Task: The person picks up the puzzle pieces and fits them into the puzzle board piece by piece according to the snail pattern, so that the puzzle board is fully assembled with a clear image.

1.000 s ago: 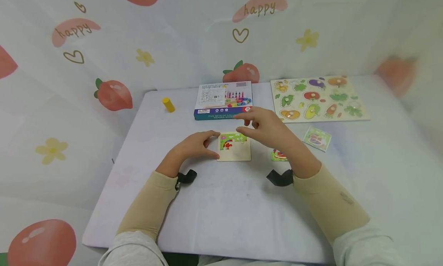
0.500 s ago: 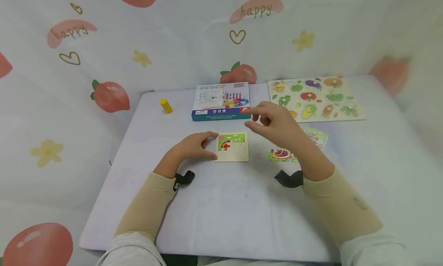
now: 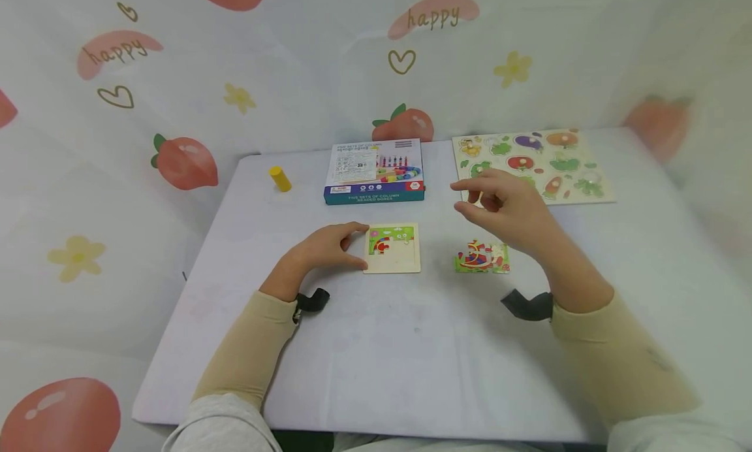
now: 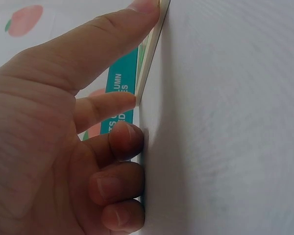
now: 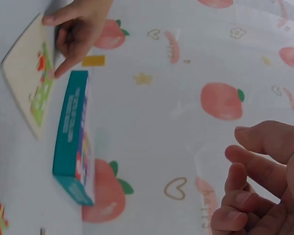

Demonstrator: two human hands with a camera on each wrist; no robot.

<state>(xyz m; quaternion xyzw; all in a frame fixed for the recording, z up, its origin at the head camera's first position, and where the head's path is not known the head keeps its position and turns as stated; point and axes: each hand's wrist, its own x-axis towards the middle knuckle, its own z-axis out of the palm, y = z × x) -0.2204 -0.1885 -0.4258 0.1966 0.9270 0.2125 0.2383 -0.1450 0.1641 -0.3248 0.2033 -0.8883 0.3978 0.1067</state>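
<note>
Toward the middle of the table (image 3: 376, 360), a small square puzzle board (image 3: 390, 262) is seen, its top strip and upper left filled with green and red pieces, the remainder shown as pale wood. Its left edge is held by the left hand (image 3: 320, 249), with the forefinger set at the upper corner and the thumb at the lower one; the other three fingers are curled in beside the tabletop. The near, far and right edges of the board are left free of fingers. Nothing is gripped by the right hand (image 3: 508, 207), which is raised above the table, its thumb and forefinger parted by a gap. The near edge of the vegetable board (image 3: 543, 156) is partly hidden by that hand; whether it is directly beneath cannot be told. Between the puzzle board and the loose pieces (image 3: 482, 258) to its right, a strip of white cloth is left as room. Behind the puzzle board, a box (image 3: 376, 171) is set near the table's far edge, separated by a narrower strip. To the box's left, a yellow peg (image 3: 280, 178) is placed well apart. A broad stretch of white cloth is spread between the forearms, down to the table's near edge.
</note>
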